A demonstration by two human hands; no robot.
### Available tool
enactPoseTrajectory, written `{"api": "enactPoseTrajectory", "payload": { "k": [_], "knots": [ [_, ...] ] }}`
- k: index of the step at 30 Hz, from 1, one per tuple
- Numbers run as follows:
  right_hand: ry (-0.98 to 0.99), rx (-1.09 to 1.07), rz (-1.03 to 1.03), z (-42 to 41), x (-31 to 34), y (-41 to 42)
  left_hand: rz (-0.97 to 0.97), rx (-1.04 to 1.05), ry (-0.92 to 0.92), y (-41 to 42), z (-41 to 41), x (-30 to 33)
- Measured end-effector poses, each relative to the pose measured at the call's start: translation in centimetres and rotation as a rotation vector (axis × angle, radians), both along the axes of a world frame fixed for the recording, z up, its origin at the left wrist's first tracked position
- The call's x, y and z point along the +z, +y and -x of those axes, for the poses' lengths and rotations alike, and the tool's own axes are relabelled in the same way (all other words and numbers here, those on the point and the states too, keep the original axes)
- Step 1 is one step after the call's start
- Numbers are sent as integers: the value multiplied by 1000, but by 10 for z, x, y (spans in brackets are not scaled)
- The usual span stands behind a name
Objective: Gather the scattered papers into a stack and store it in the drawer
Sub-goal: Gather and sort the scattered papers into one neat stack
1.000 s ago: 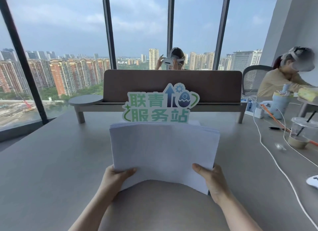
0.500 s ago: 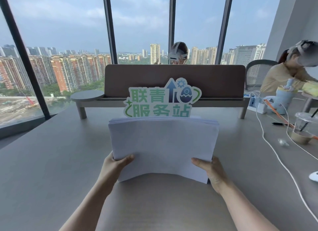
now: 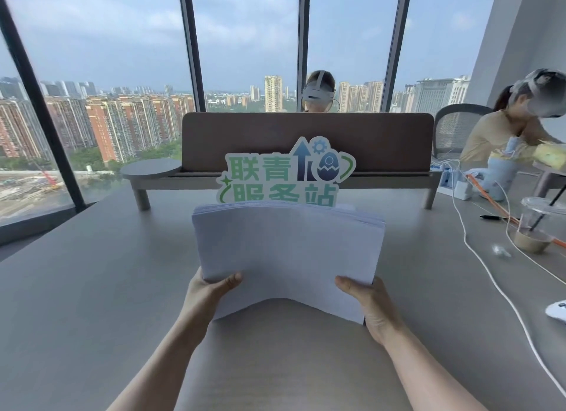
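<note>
The stack of white paper [image 3: 288,254] is gathered and held above the grey desk [image 3: 76,288], in front of the person — no loose sheets lie on the surface in view. The left hand [image 3: 206,297] grips the stack's lower left corner, thumb curled over the top sheet and the other fingers hidden beneath. The right hand [image 3: 372,306] grips the lower right corner in the same manner, thumb on top. The stack bows upward across its middle between the two grips, and its far edge is fanned slightly. Just behind the far edge stands a green-and-white cut-out sign [image 3: 284,173] with Chinese characters, its lower part hidden by the paper. Behind that sits a brown desk divider [image 3: 382,141] on a low shelf. At the right — a white cable [image 3: 490,275] and a plastic cup [image 3: 536,223] with a straw.
</note>
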State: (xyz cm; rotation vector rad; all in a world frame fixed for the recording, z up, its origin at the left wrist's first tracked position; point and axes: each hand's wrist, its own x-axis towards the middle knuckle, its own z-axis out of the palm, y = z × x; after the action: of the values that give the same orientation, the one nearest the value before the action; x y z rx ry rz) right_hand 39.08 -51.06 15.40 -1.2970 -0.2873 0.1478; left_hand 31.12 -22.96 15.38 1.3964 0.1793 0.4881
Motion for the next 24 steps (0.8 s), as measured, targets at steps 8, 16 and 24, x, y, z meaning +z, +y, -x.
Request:
{"api": "enactPoseTrajectory", "payload": {
  "k": [8, 16, 24],
  "knots": [
    [-1, -40, 96, -3, -5, -4, -17, 67, 51, 4, -3, -14],
    [-29, -84, 118, 2, -3, -3, -85, 143, -16, 0, -1, -14],
    [9, -100, 136, 7, -4, -5, -56, 48, -5, 4, 11, -17]
  ]
}}
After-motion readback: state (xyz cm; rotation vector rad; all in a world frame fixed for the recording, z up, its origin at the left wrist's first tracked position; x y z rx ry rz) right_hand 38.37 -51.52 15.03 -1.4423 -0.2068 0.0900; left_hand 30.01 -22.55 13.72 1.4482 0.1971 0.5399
